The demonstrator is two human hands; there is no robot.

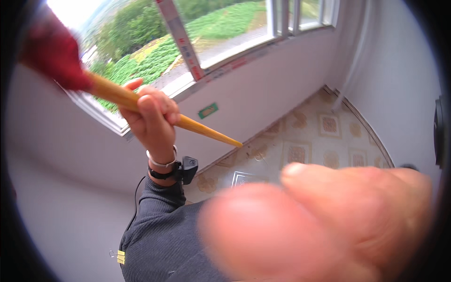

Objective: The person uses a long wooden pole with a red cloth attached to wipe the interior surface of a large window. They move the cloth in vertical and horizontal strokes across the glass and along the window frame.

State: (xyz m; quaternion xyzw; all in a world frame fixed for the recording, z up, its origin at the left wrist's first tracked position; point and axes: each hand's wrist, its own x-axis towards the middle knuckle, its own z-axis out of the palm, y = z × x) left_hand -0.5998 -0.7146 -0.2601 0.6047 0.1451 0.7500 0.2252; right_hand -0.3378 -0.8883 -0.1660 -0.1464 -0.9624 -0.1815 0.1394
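My left hand [151, 114] is closed around a yellowish wooden stick [208, 132], which slants across the picture above the floor. A red cloth [63, 53], blurred, is bunched on the stick's upper left end. The lower end tapers towards the foot of the wall. Very large and out of focus, my right hand [338, 218] is close to the camera at lower right. I see a fingertip and bent fingers, but whether they hold anything is hidden.
A window [225, 38] with taped white frames fills the upper part, greenery outside. Below it, a green sticker [208, 110] marks the white wall [260, 88]. Patterned flooring [317, 141] meets a pipe [352, 67] in the corner. A black device [189, 169] is strapped to my left wrist.
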